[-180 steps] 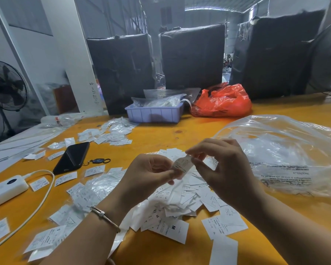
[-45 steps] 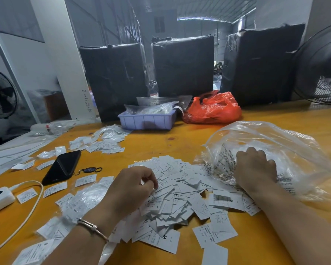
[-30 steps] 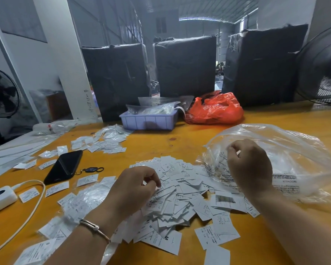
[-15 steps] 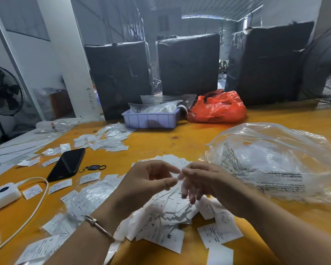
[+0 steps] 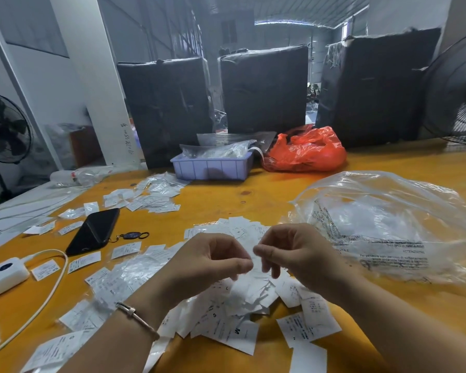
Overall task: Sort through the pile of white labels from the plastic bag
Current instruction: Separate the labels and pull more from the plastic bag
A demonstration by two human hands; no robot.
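A loose pile of white labels [image 5: 226, 324] lies on the yellow table [image 5: 226, 203] just in front of me. To its right lies a large clear plastic bag [image 5: 388, 227] with printed text, crumpled and open toward the pile. My left hand [image 5: 207, 262] and my right hand [image 5: 293, 254] meet a little above the pile. Their fingertips are pinched together on what looks like one small white label, which is blurred. A thin bracelet sits on my left wrist.
At the left lie a black phone [image 5: 94, 230], a key fob [image 5: 131, 235], a white power bank [image 5: 3, 275] with its cable, and scattered labels [image 5: 151, 195]. A lilac tray [image 5: 213, 168], a red bag [image 5: 304, 150] and black wrapped bales [image 5: 264, 87] stand behind.
My right hand left the plastic bag and came to the middle. Both hands rose slightly off the pile and pinched together.
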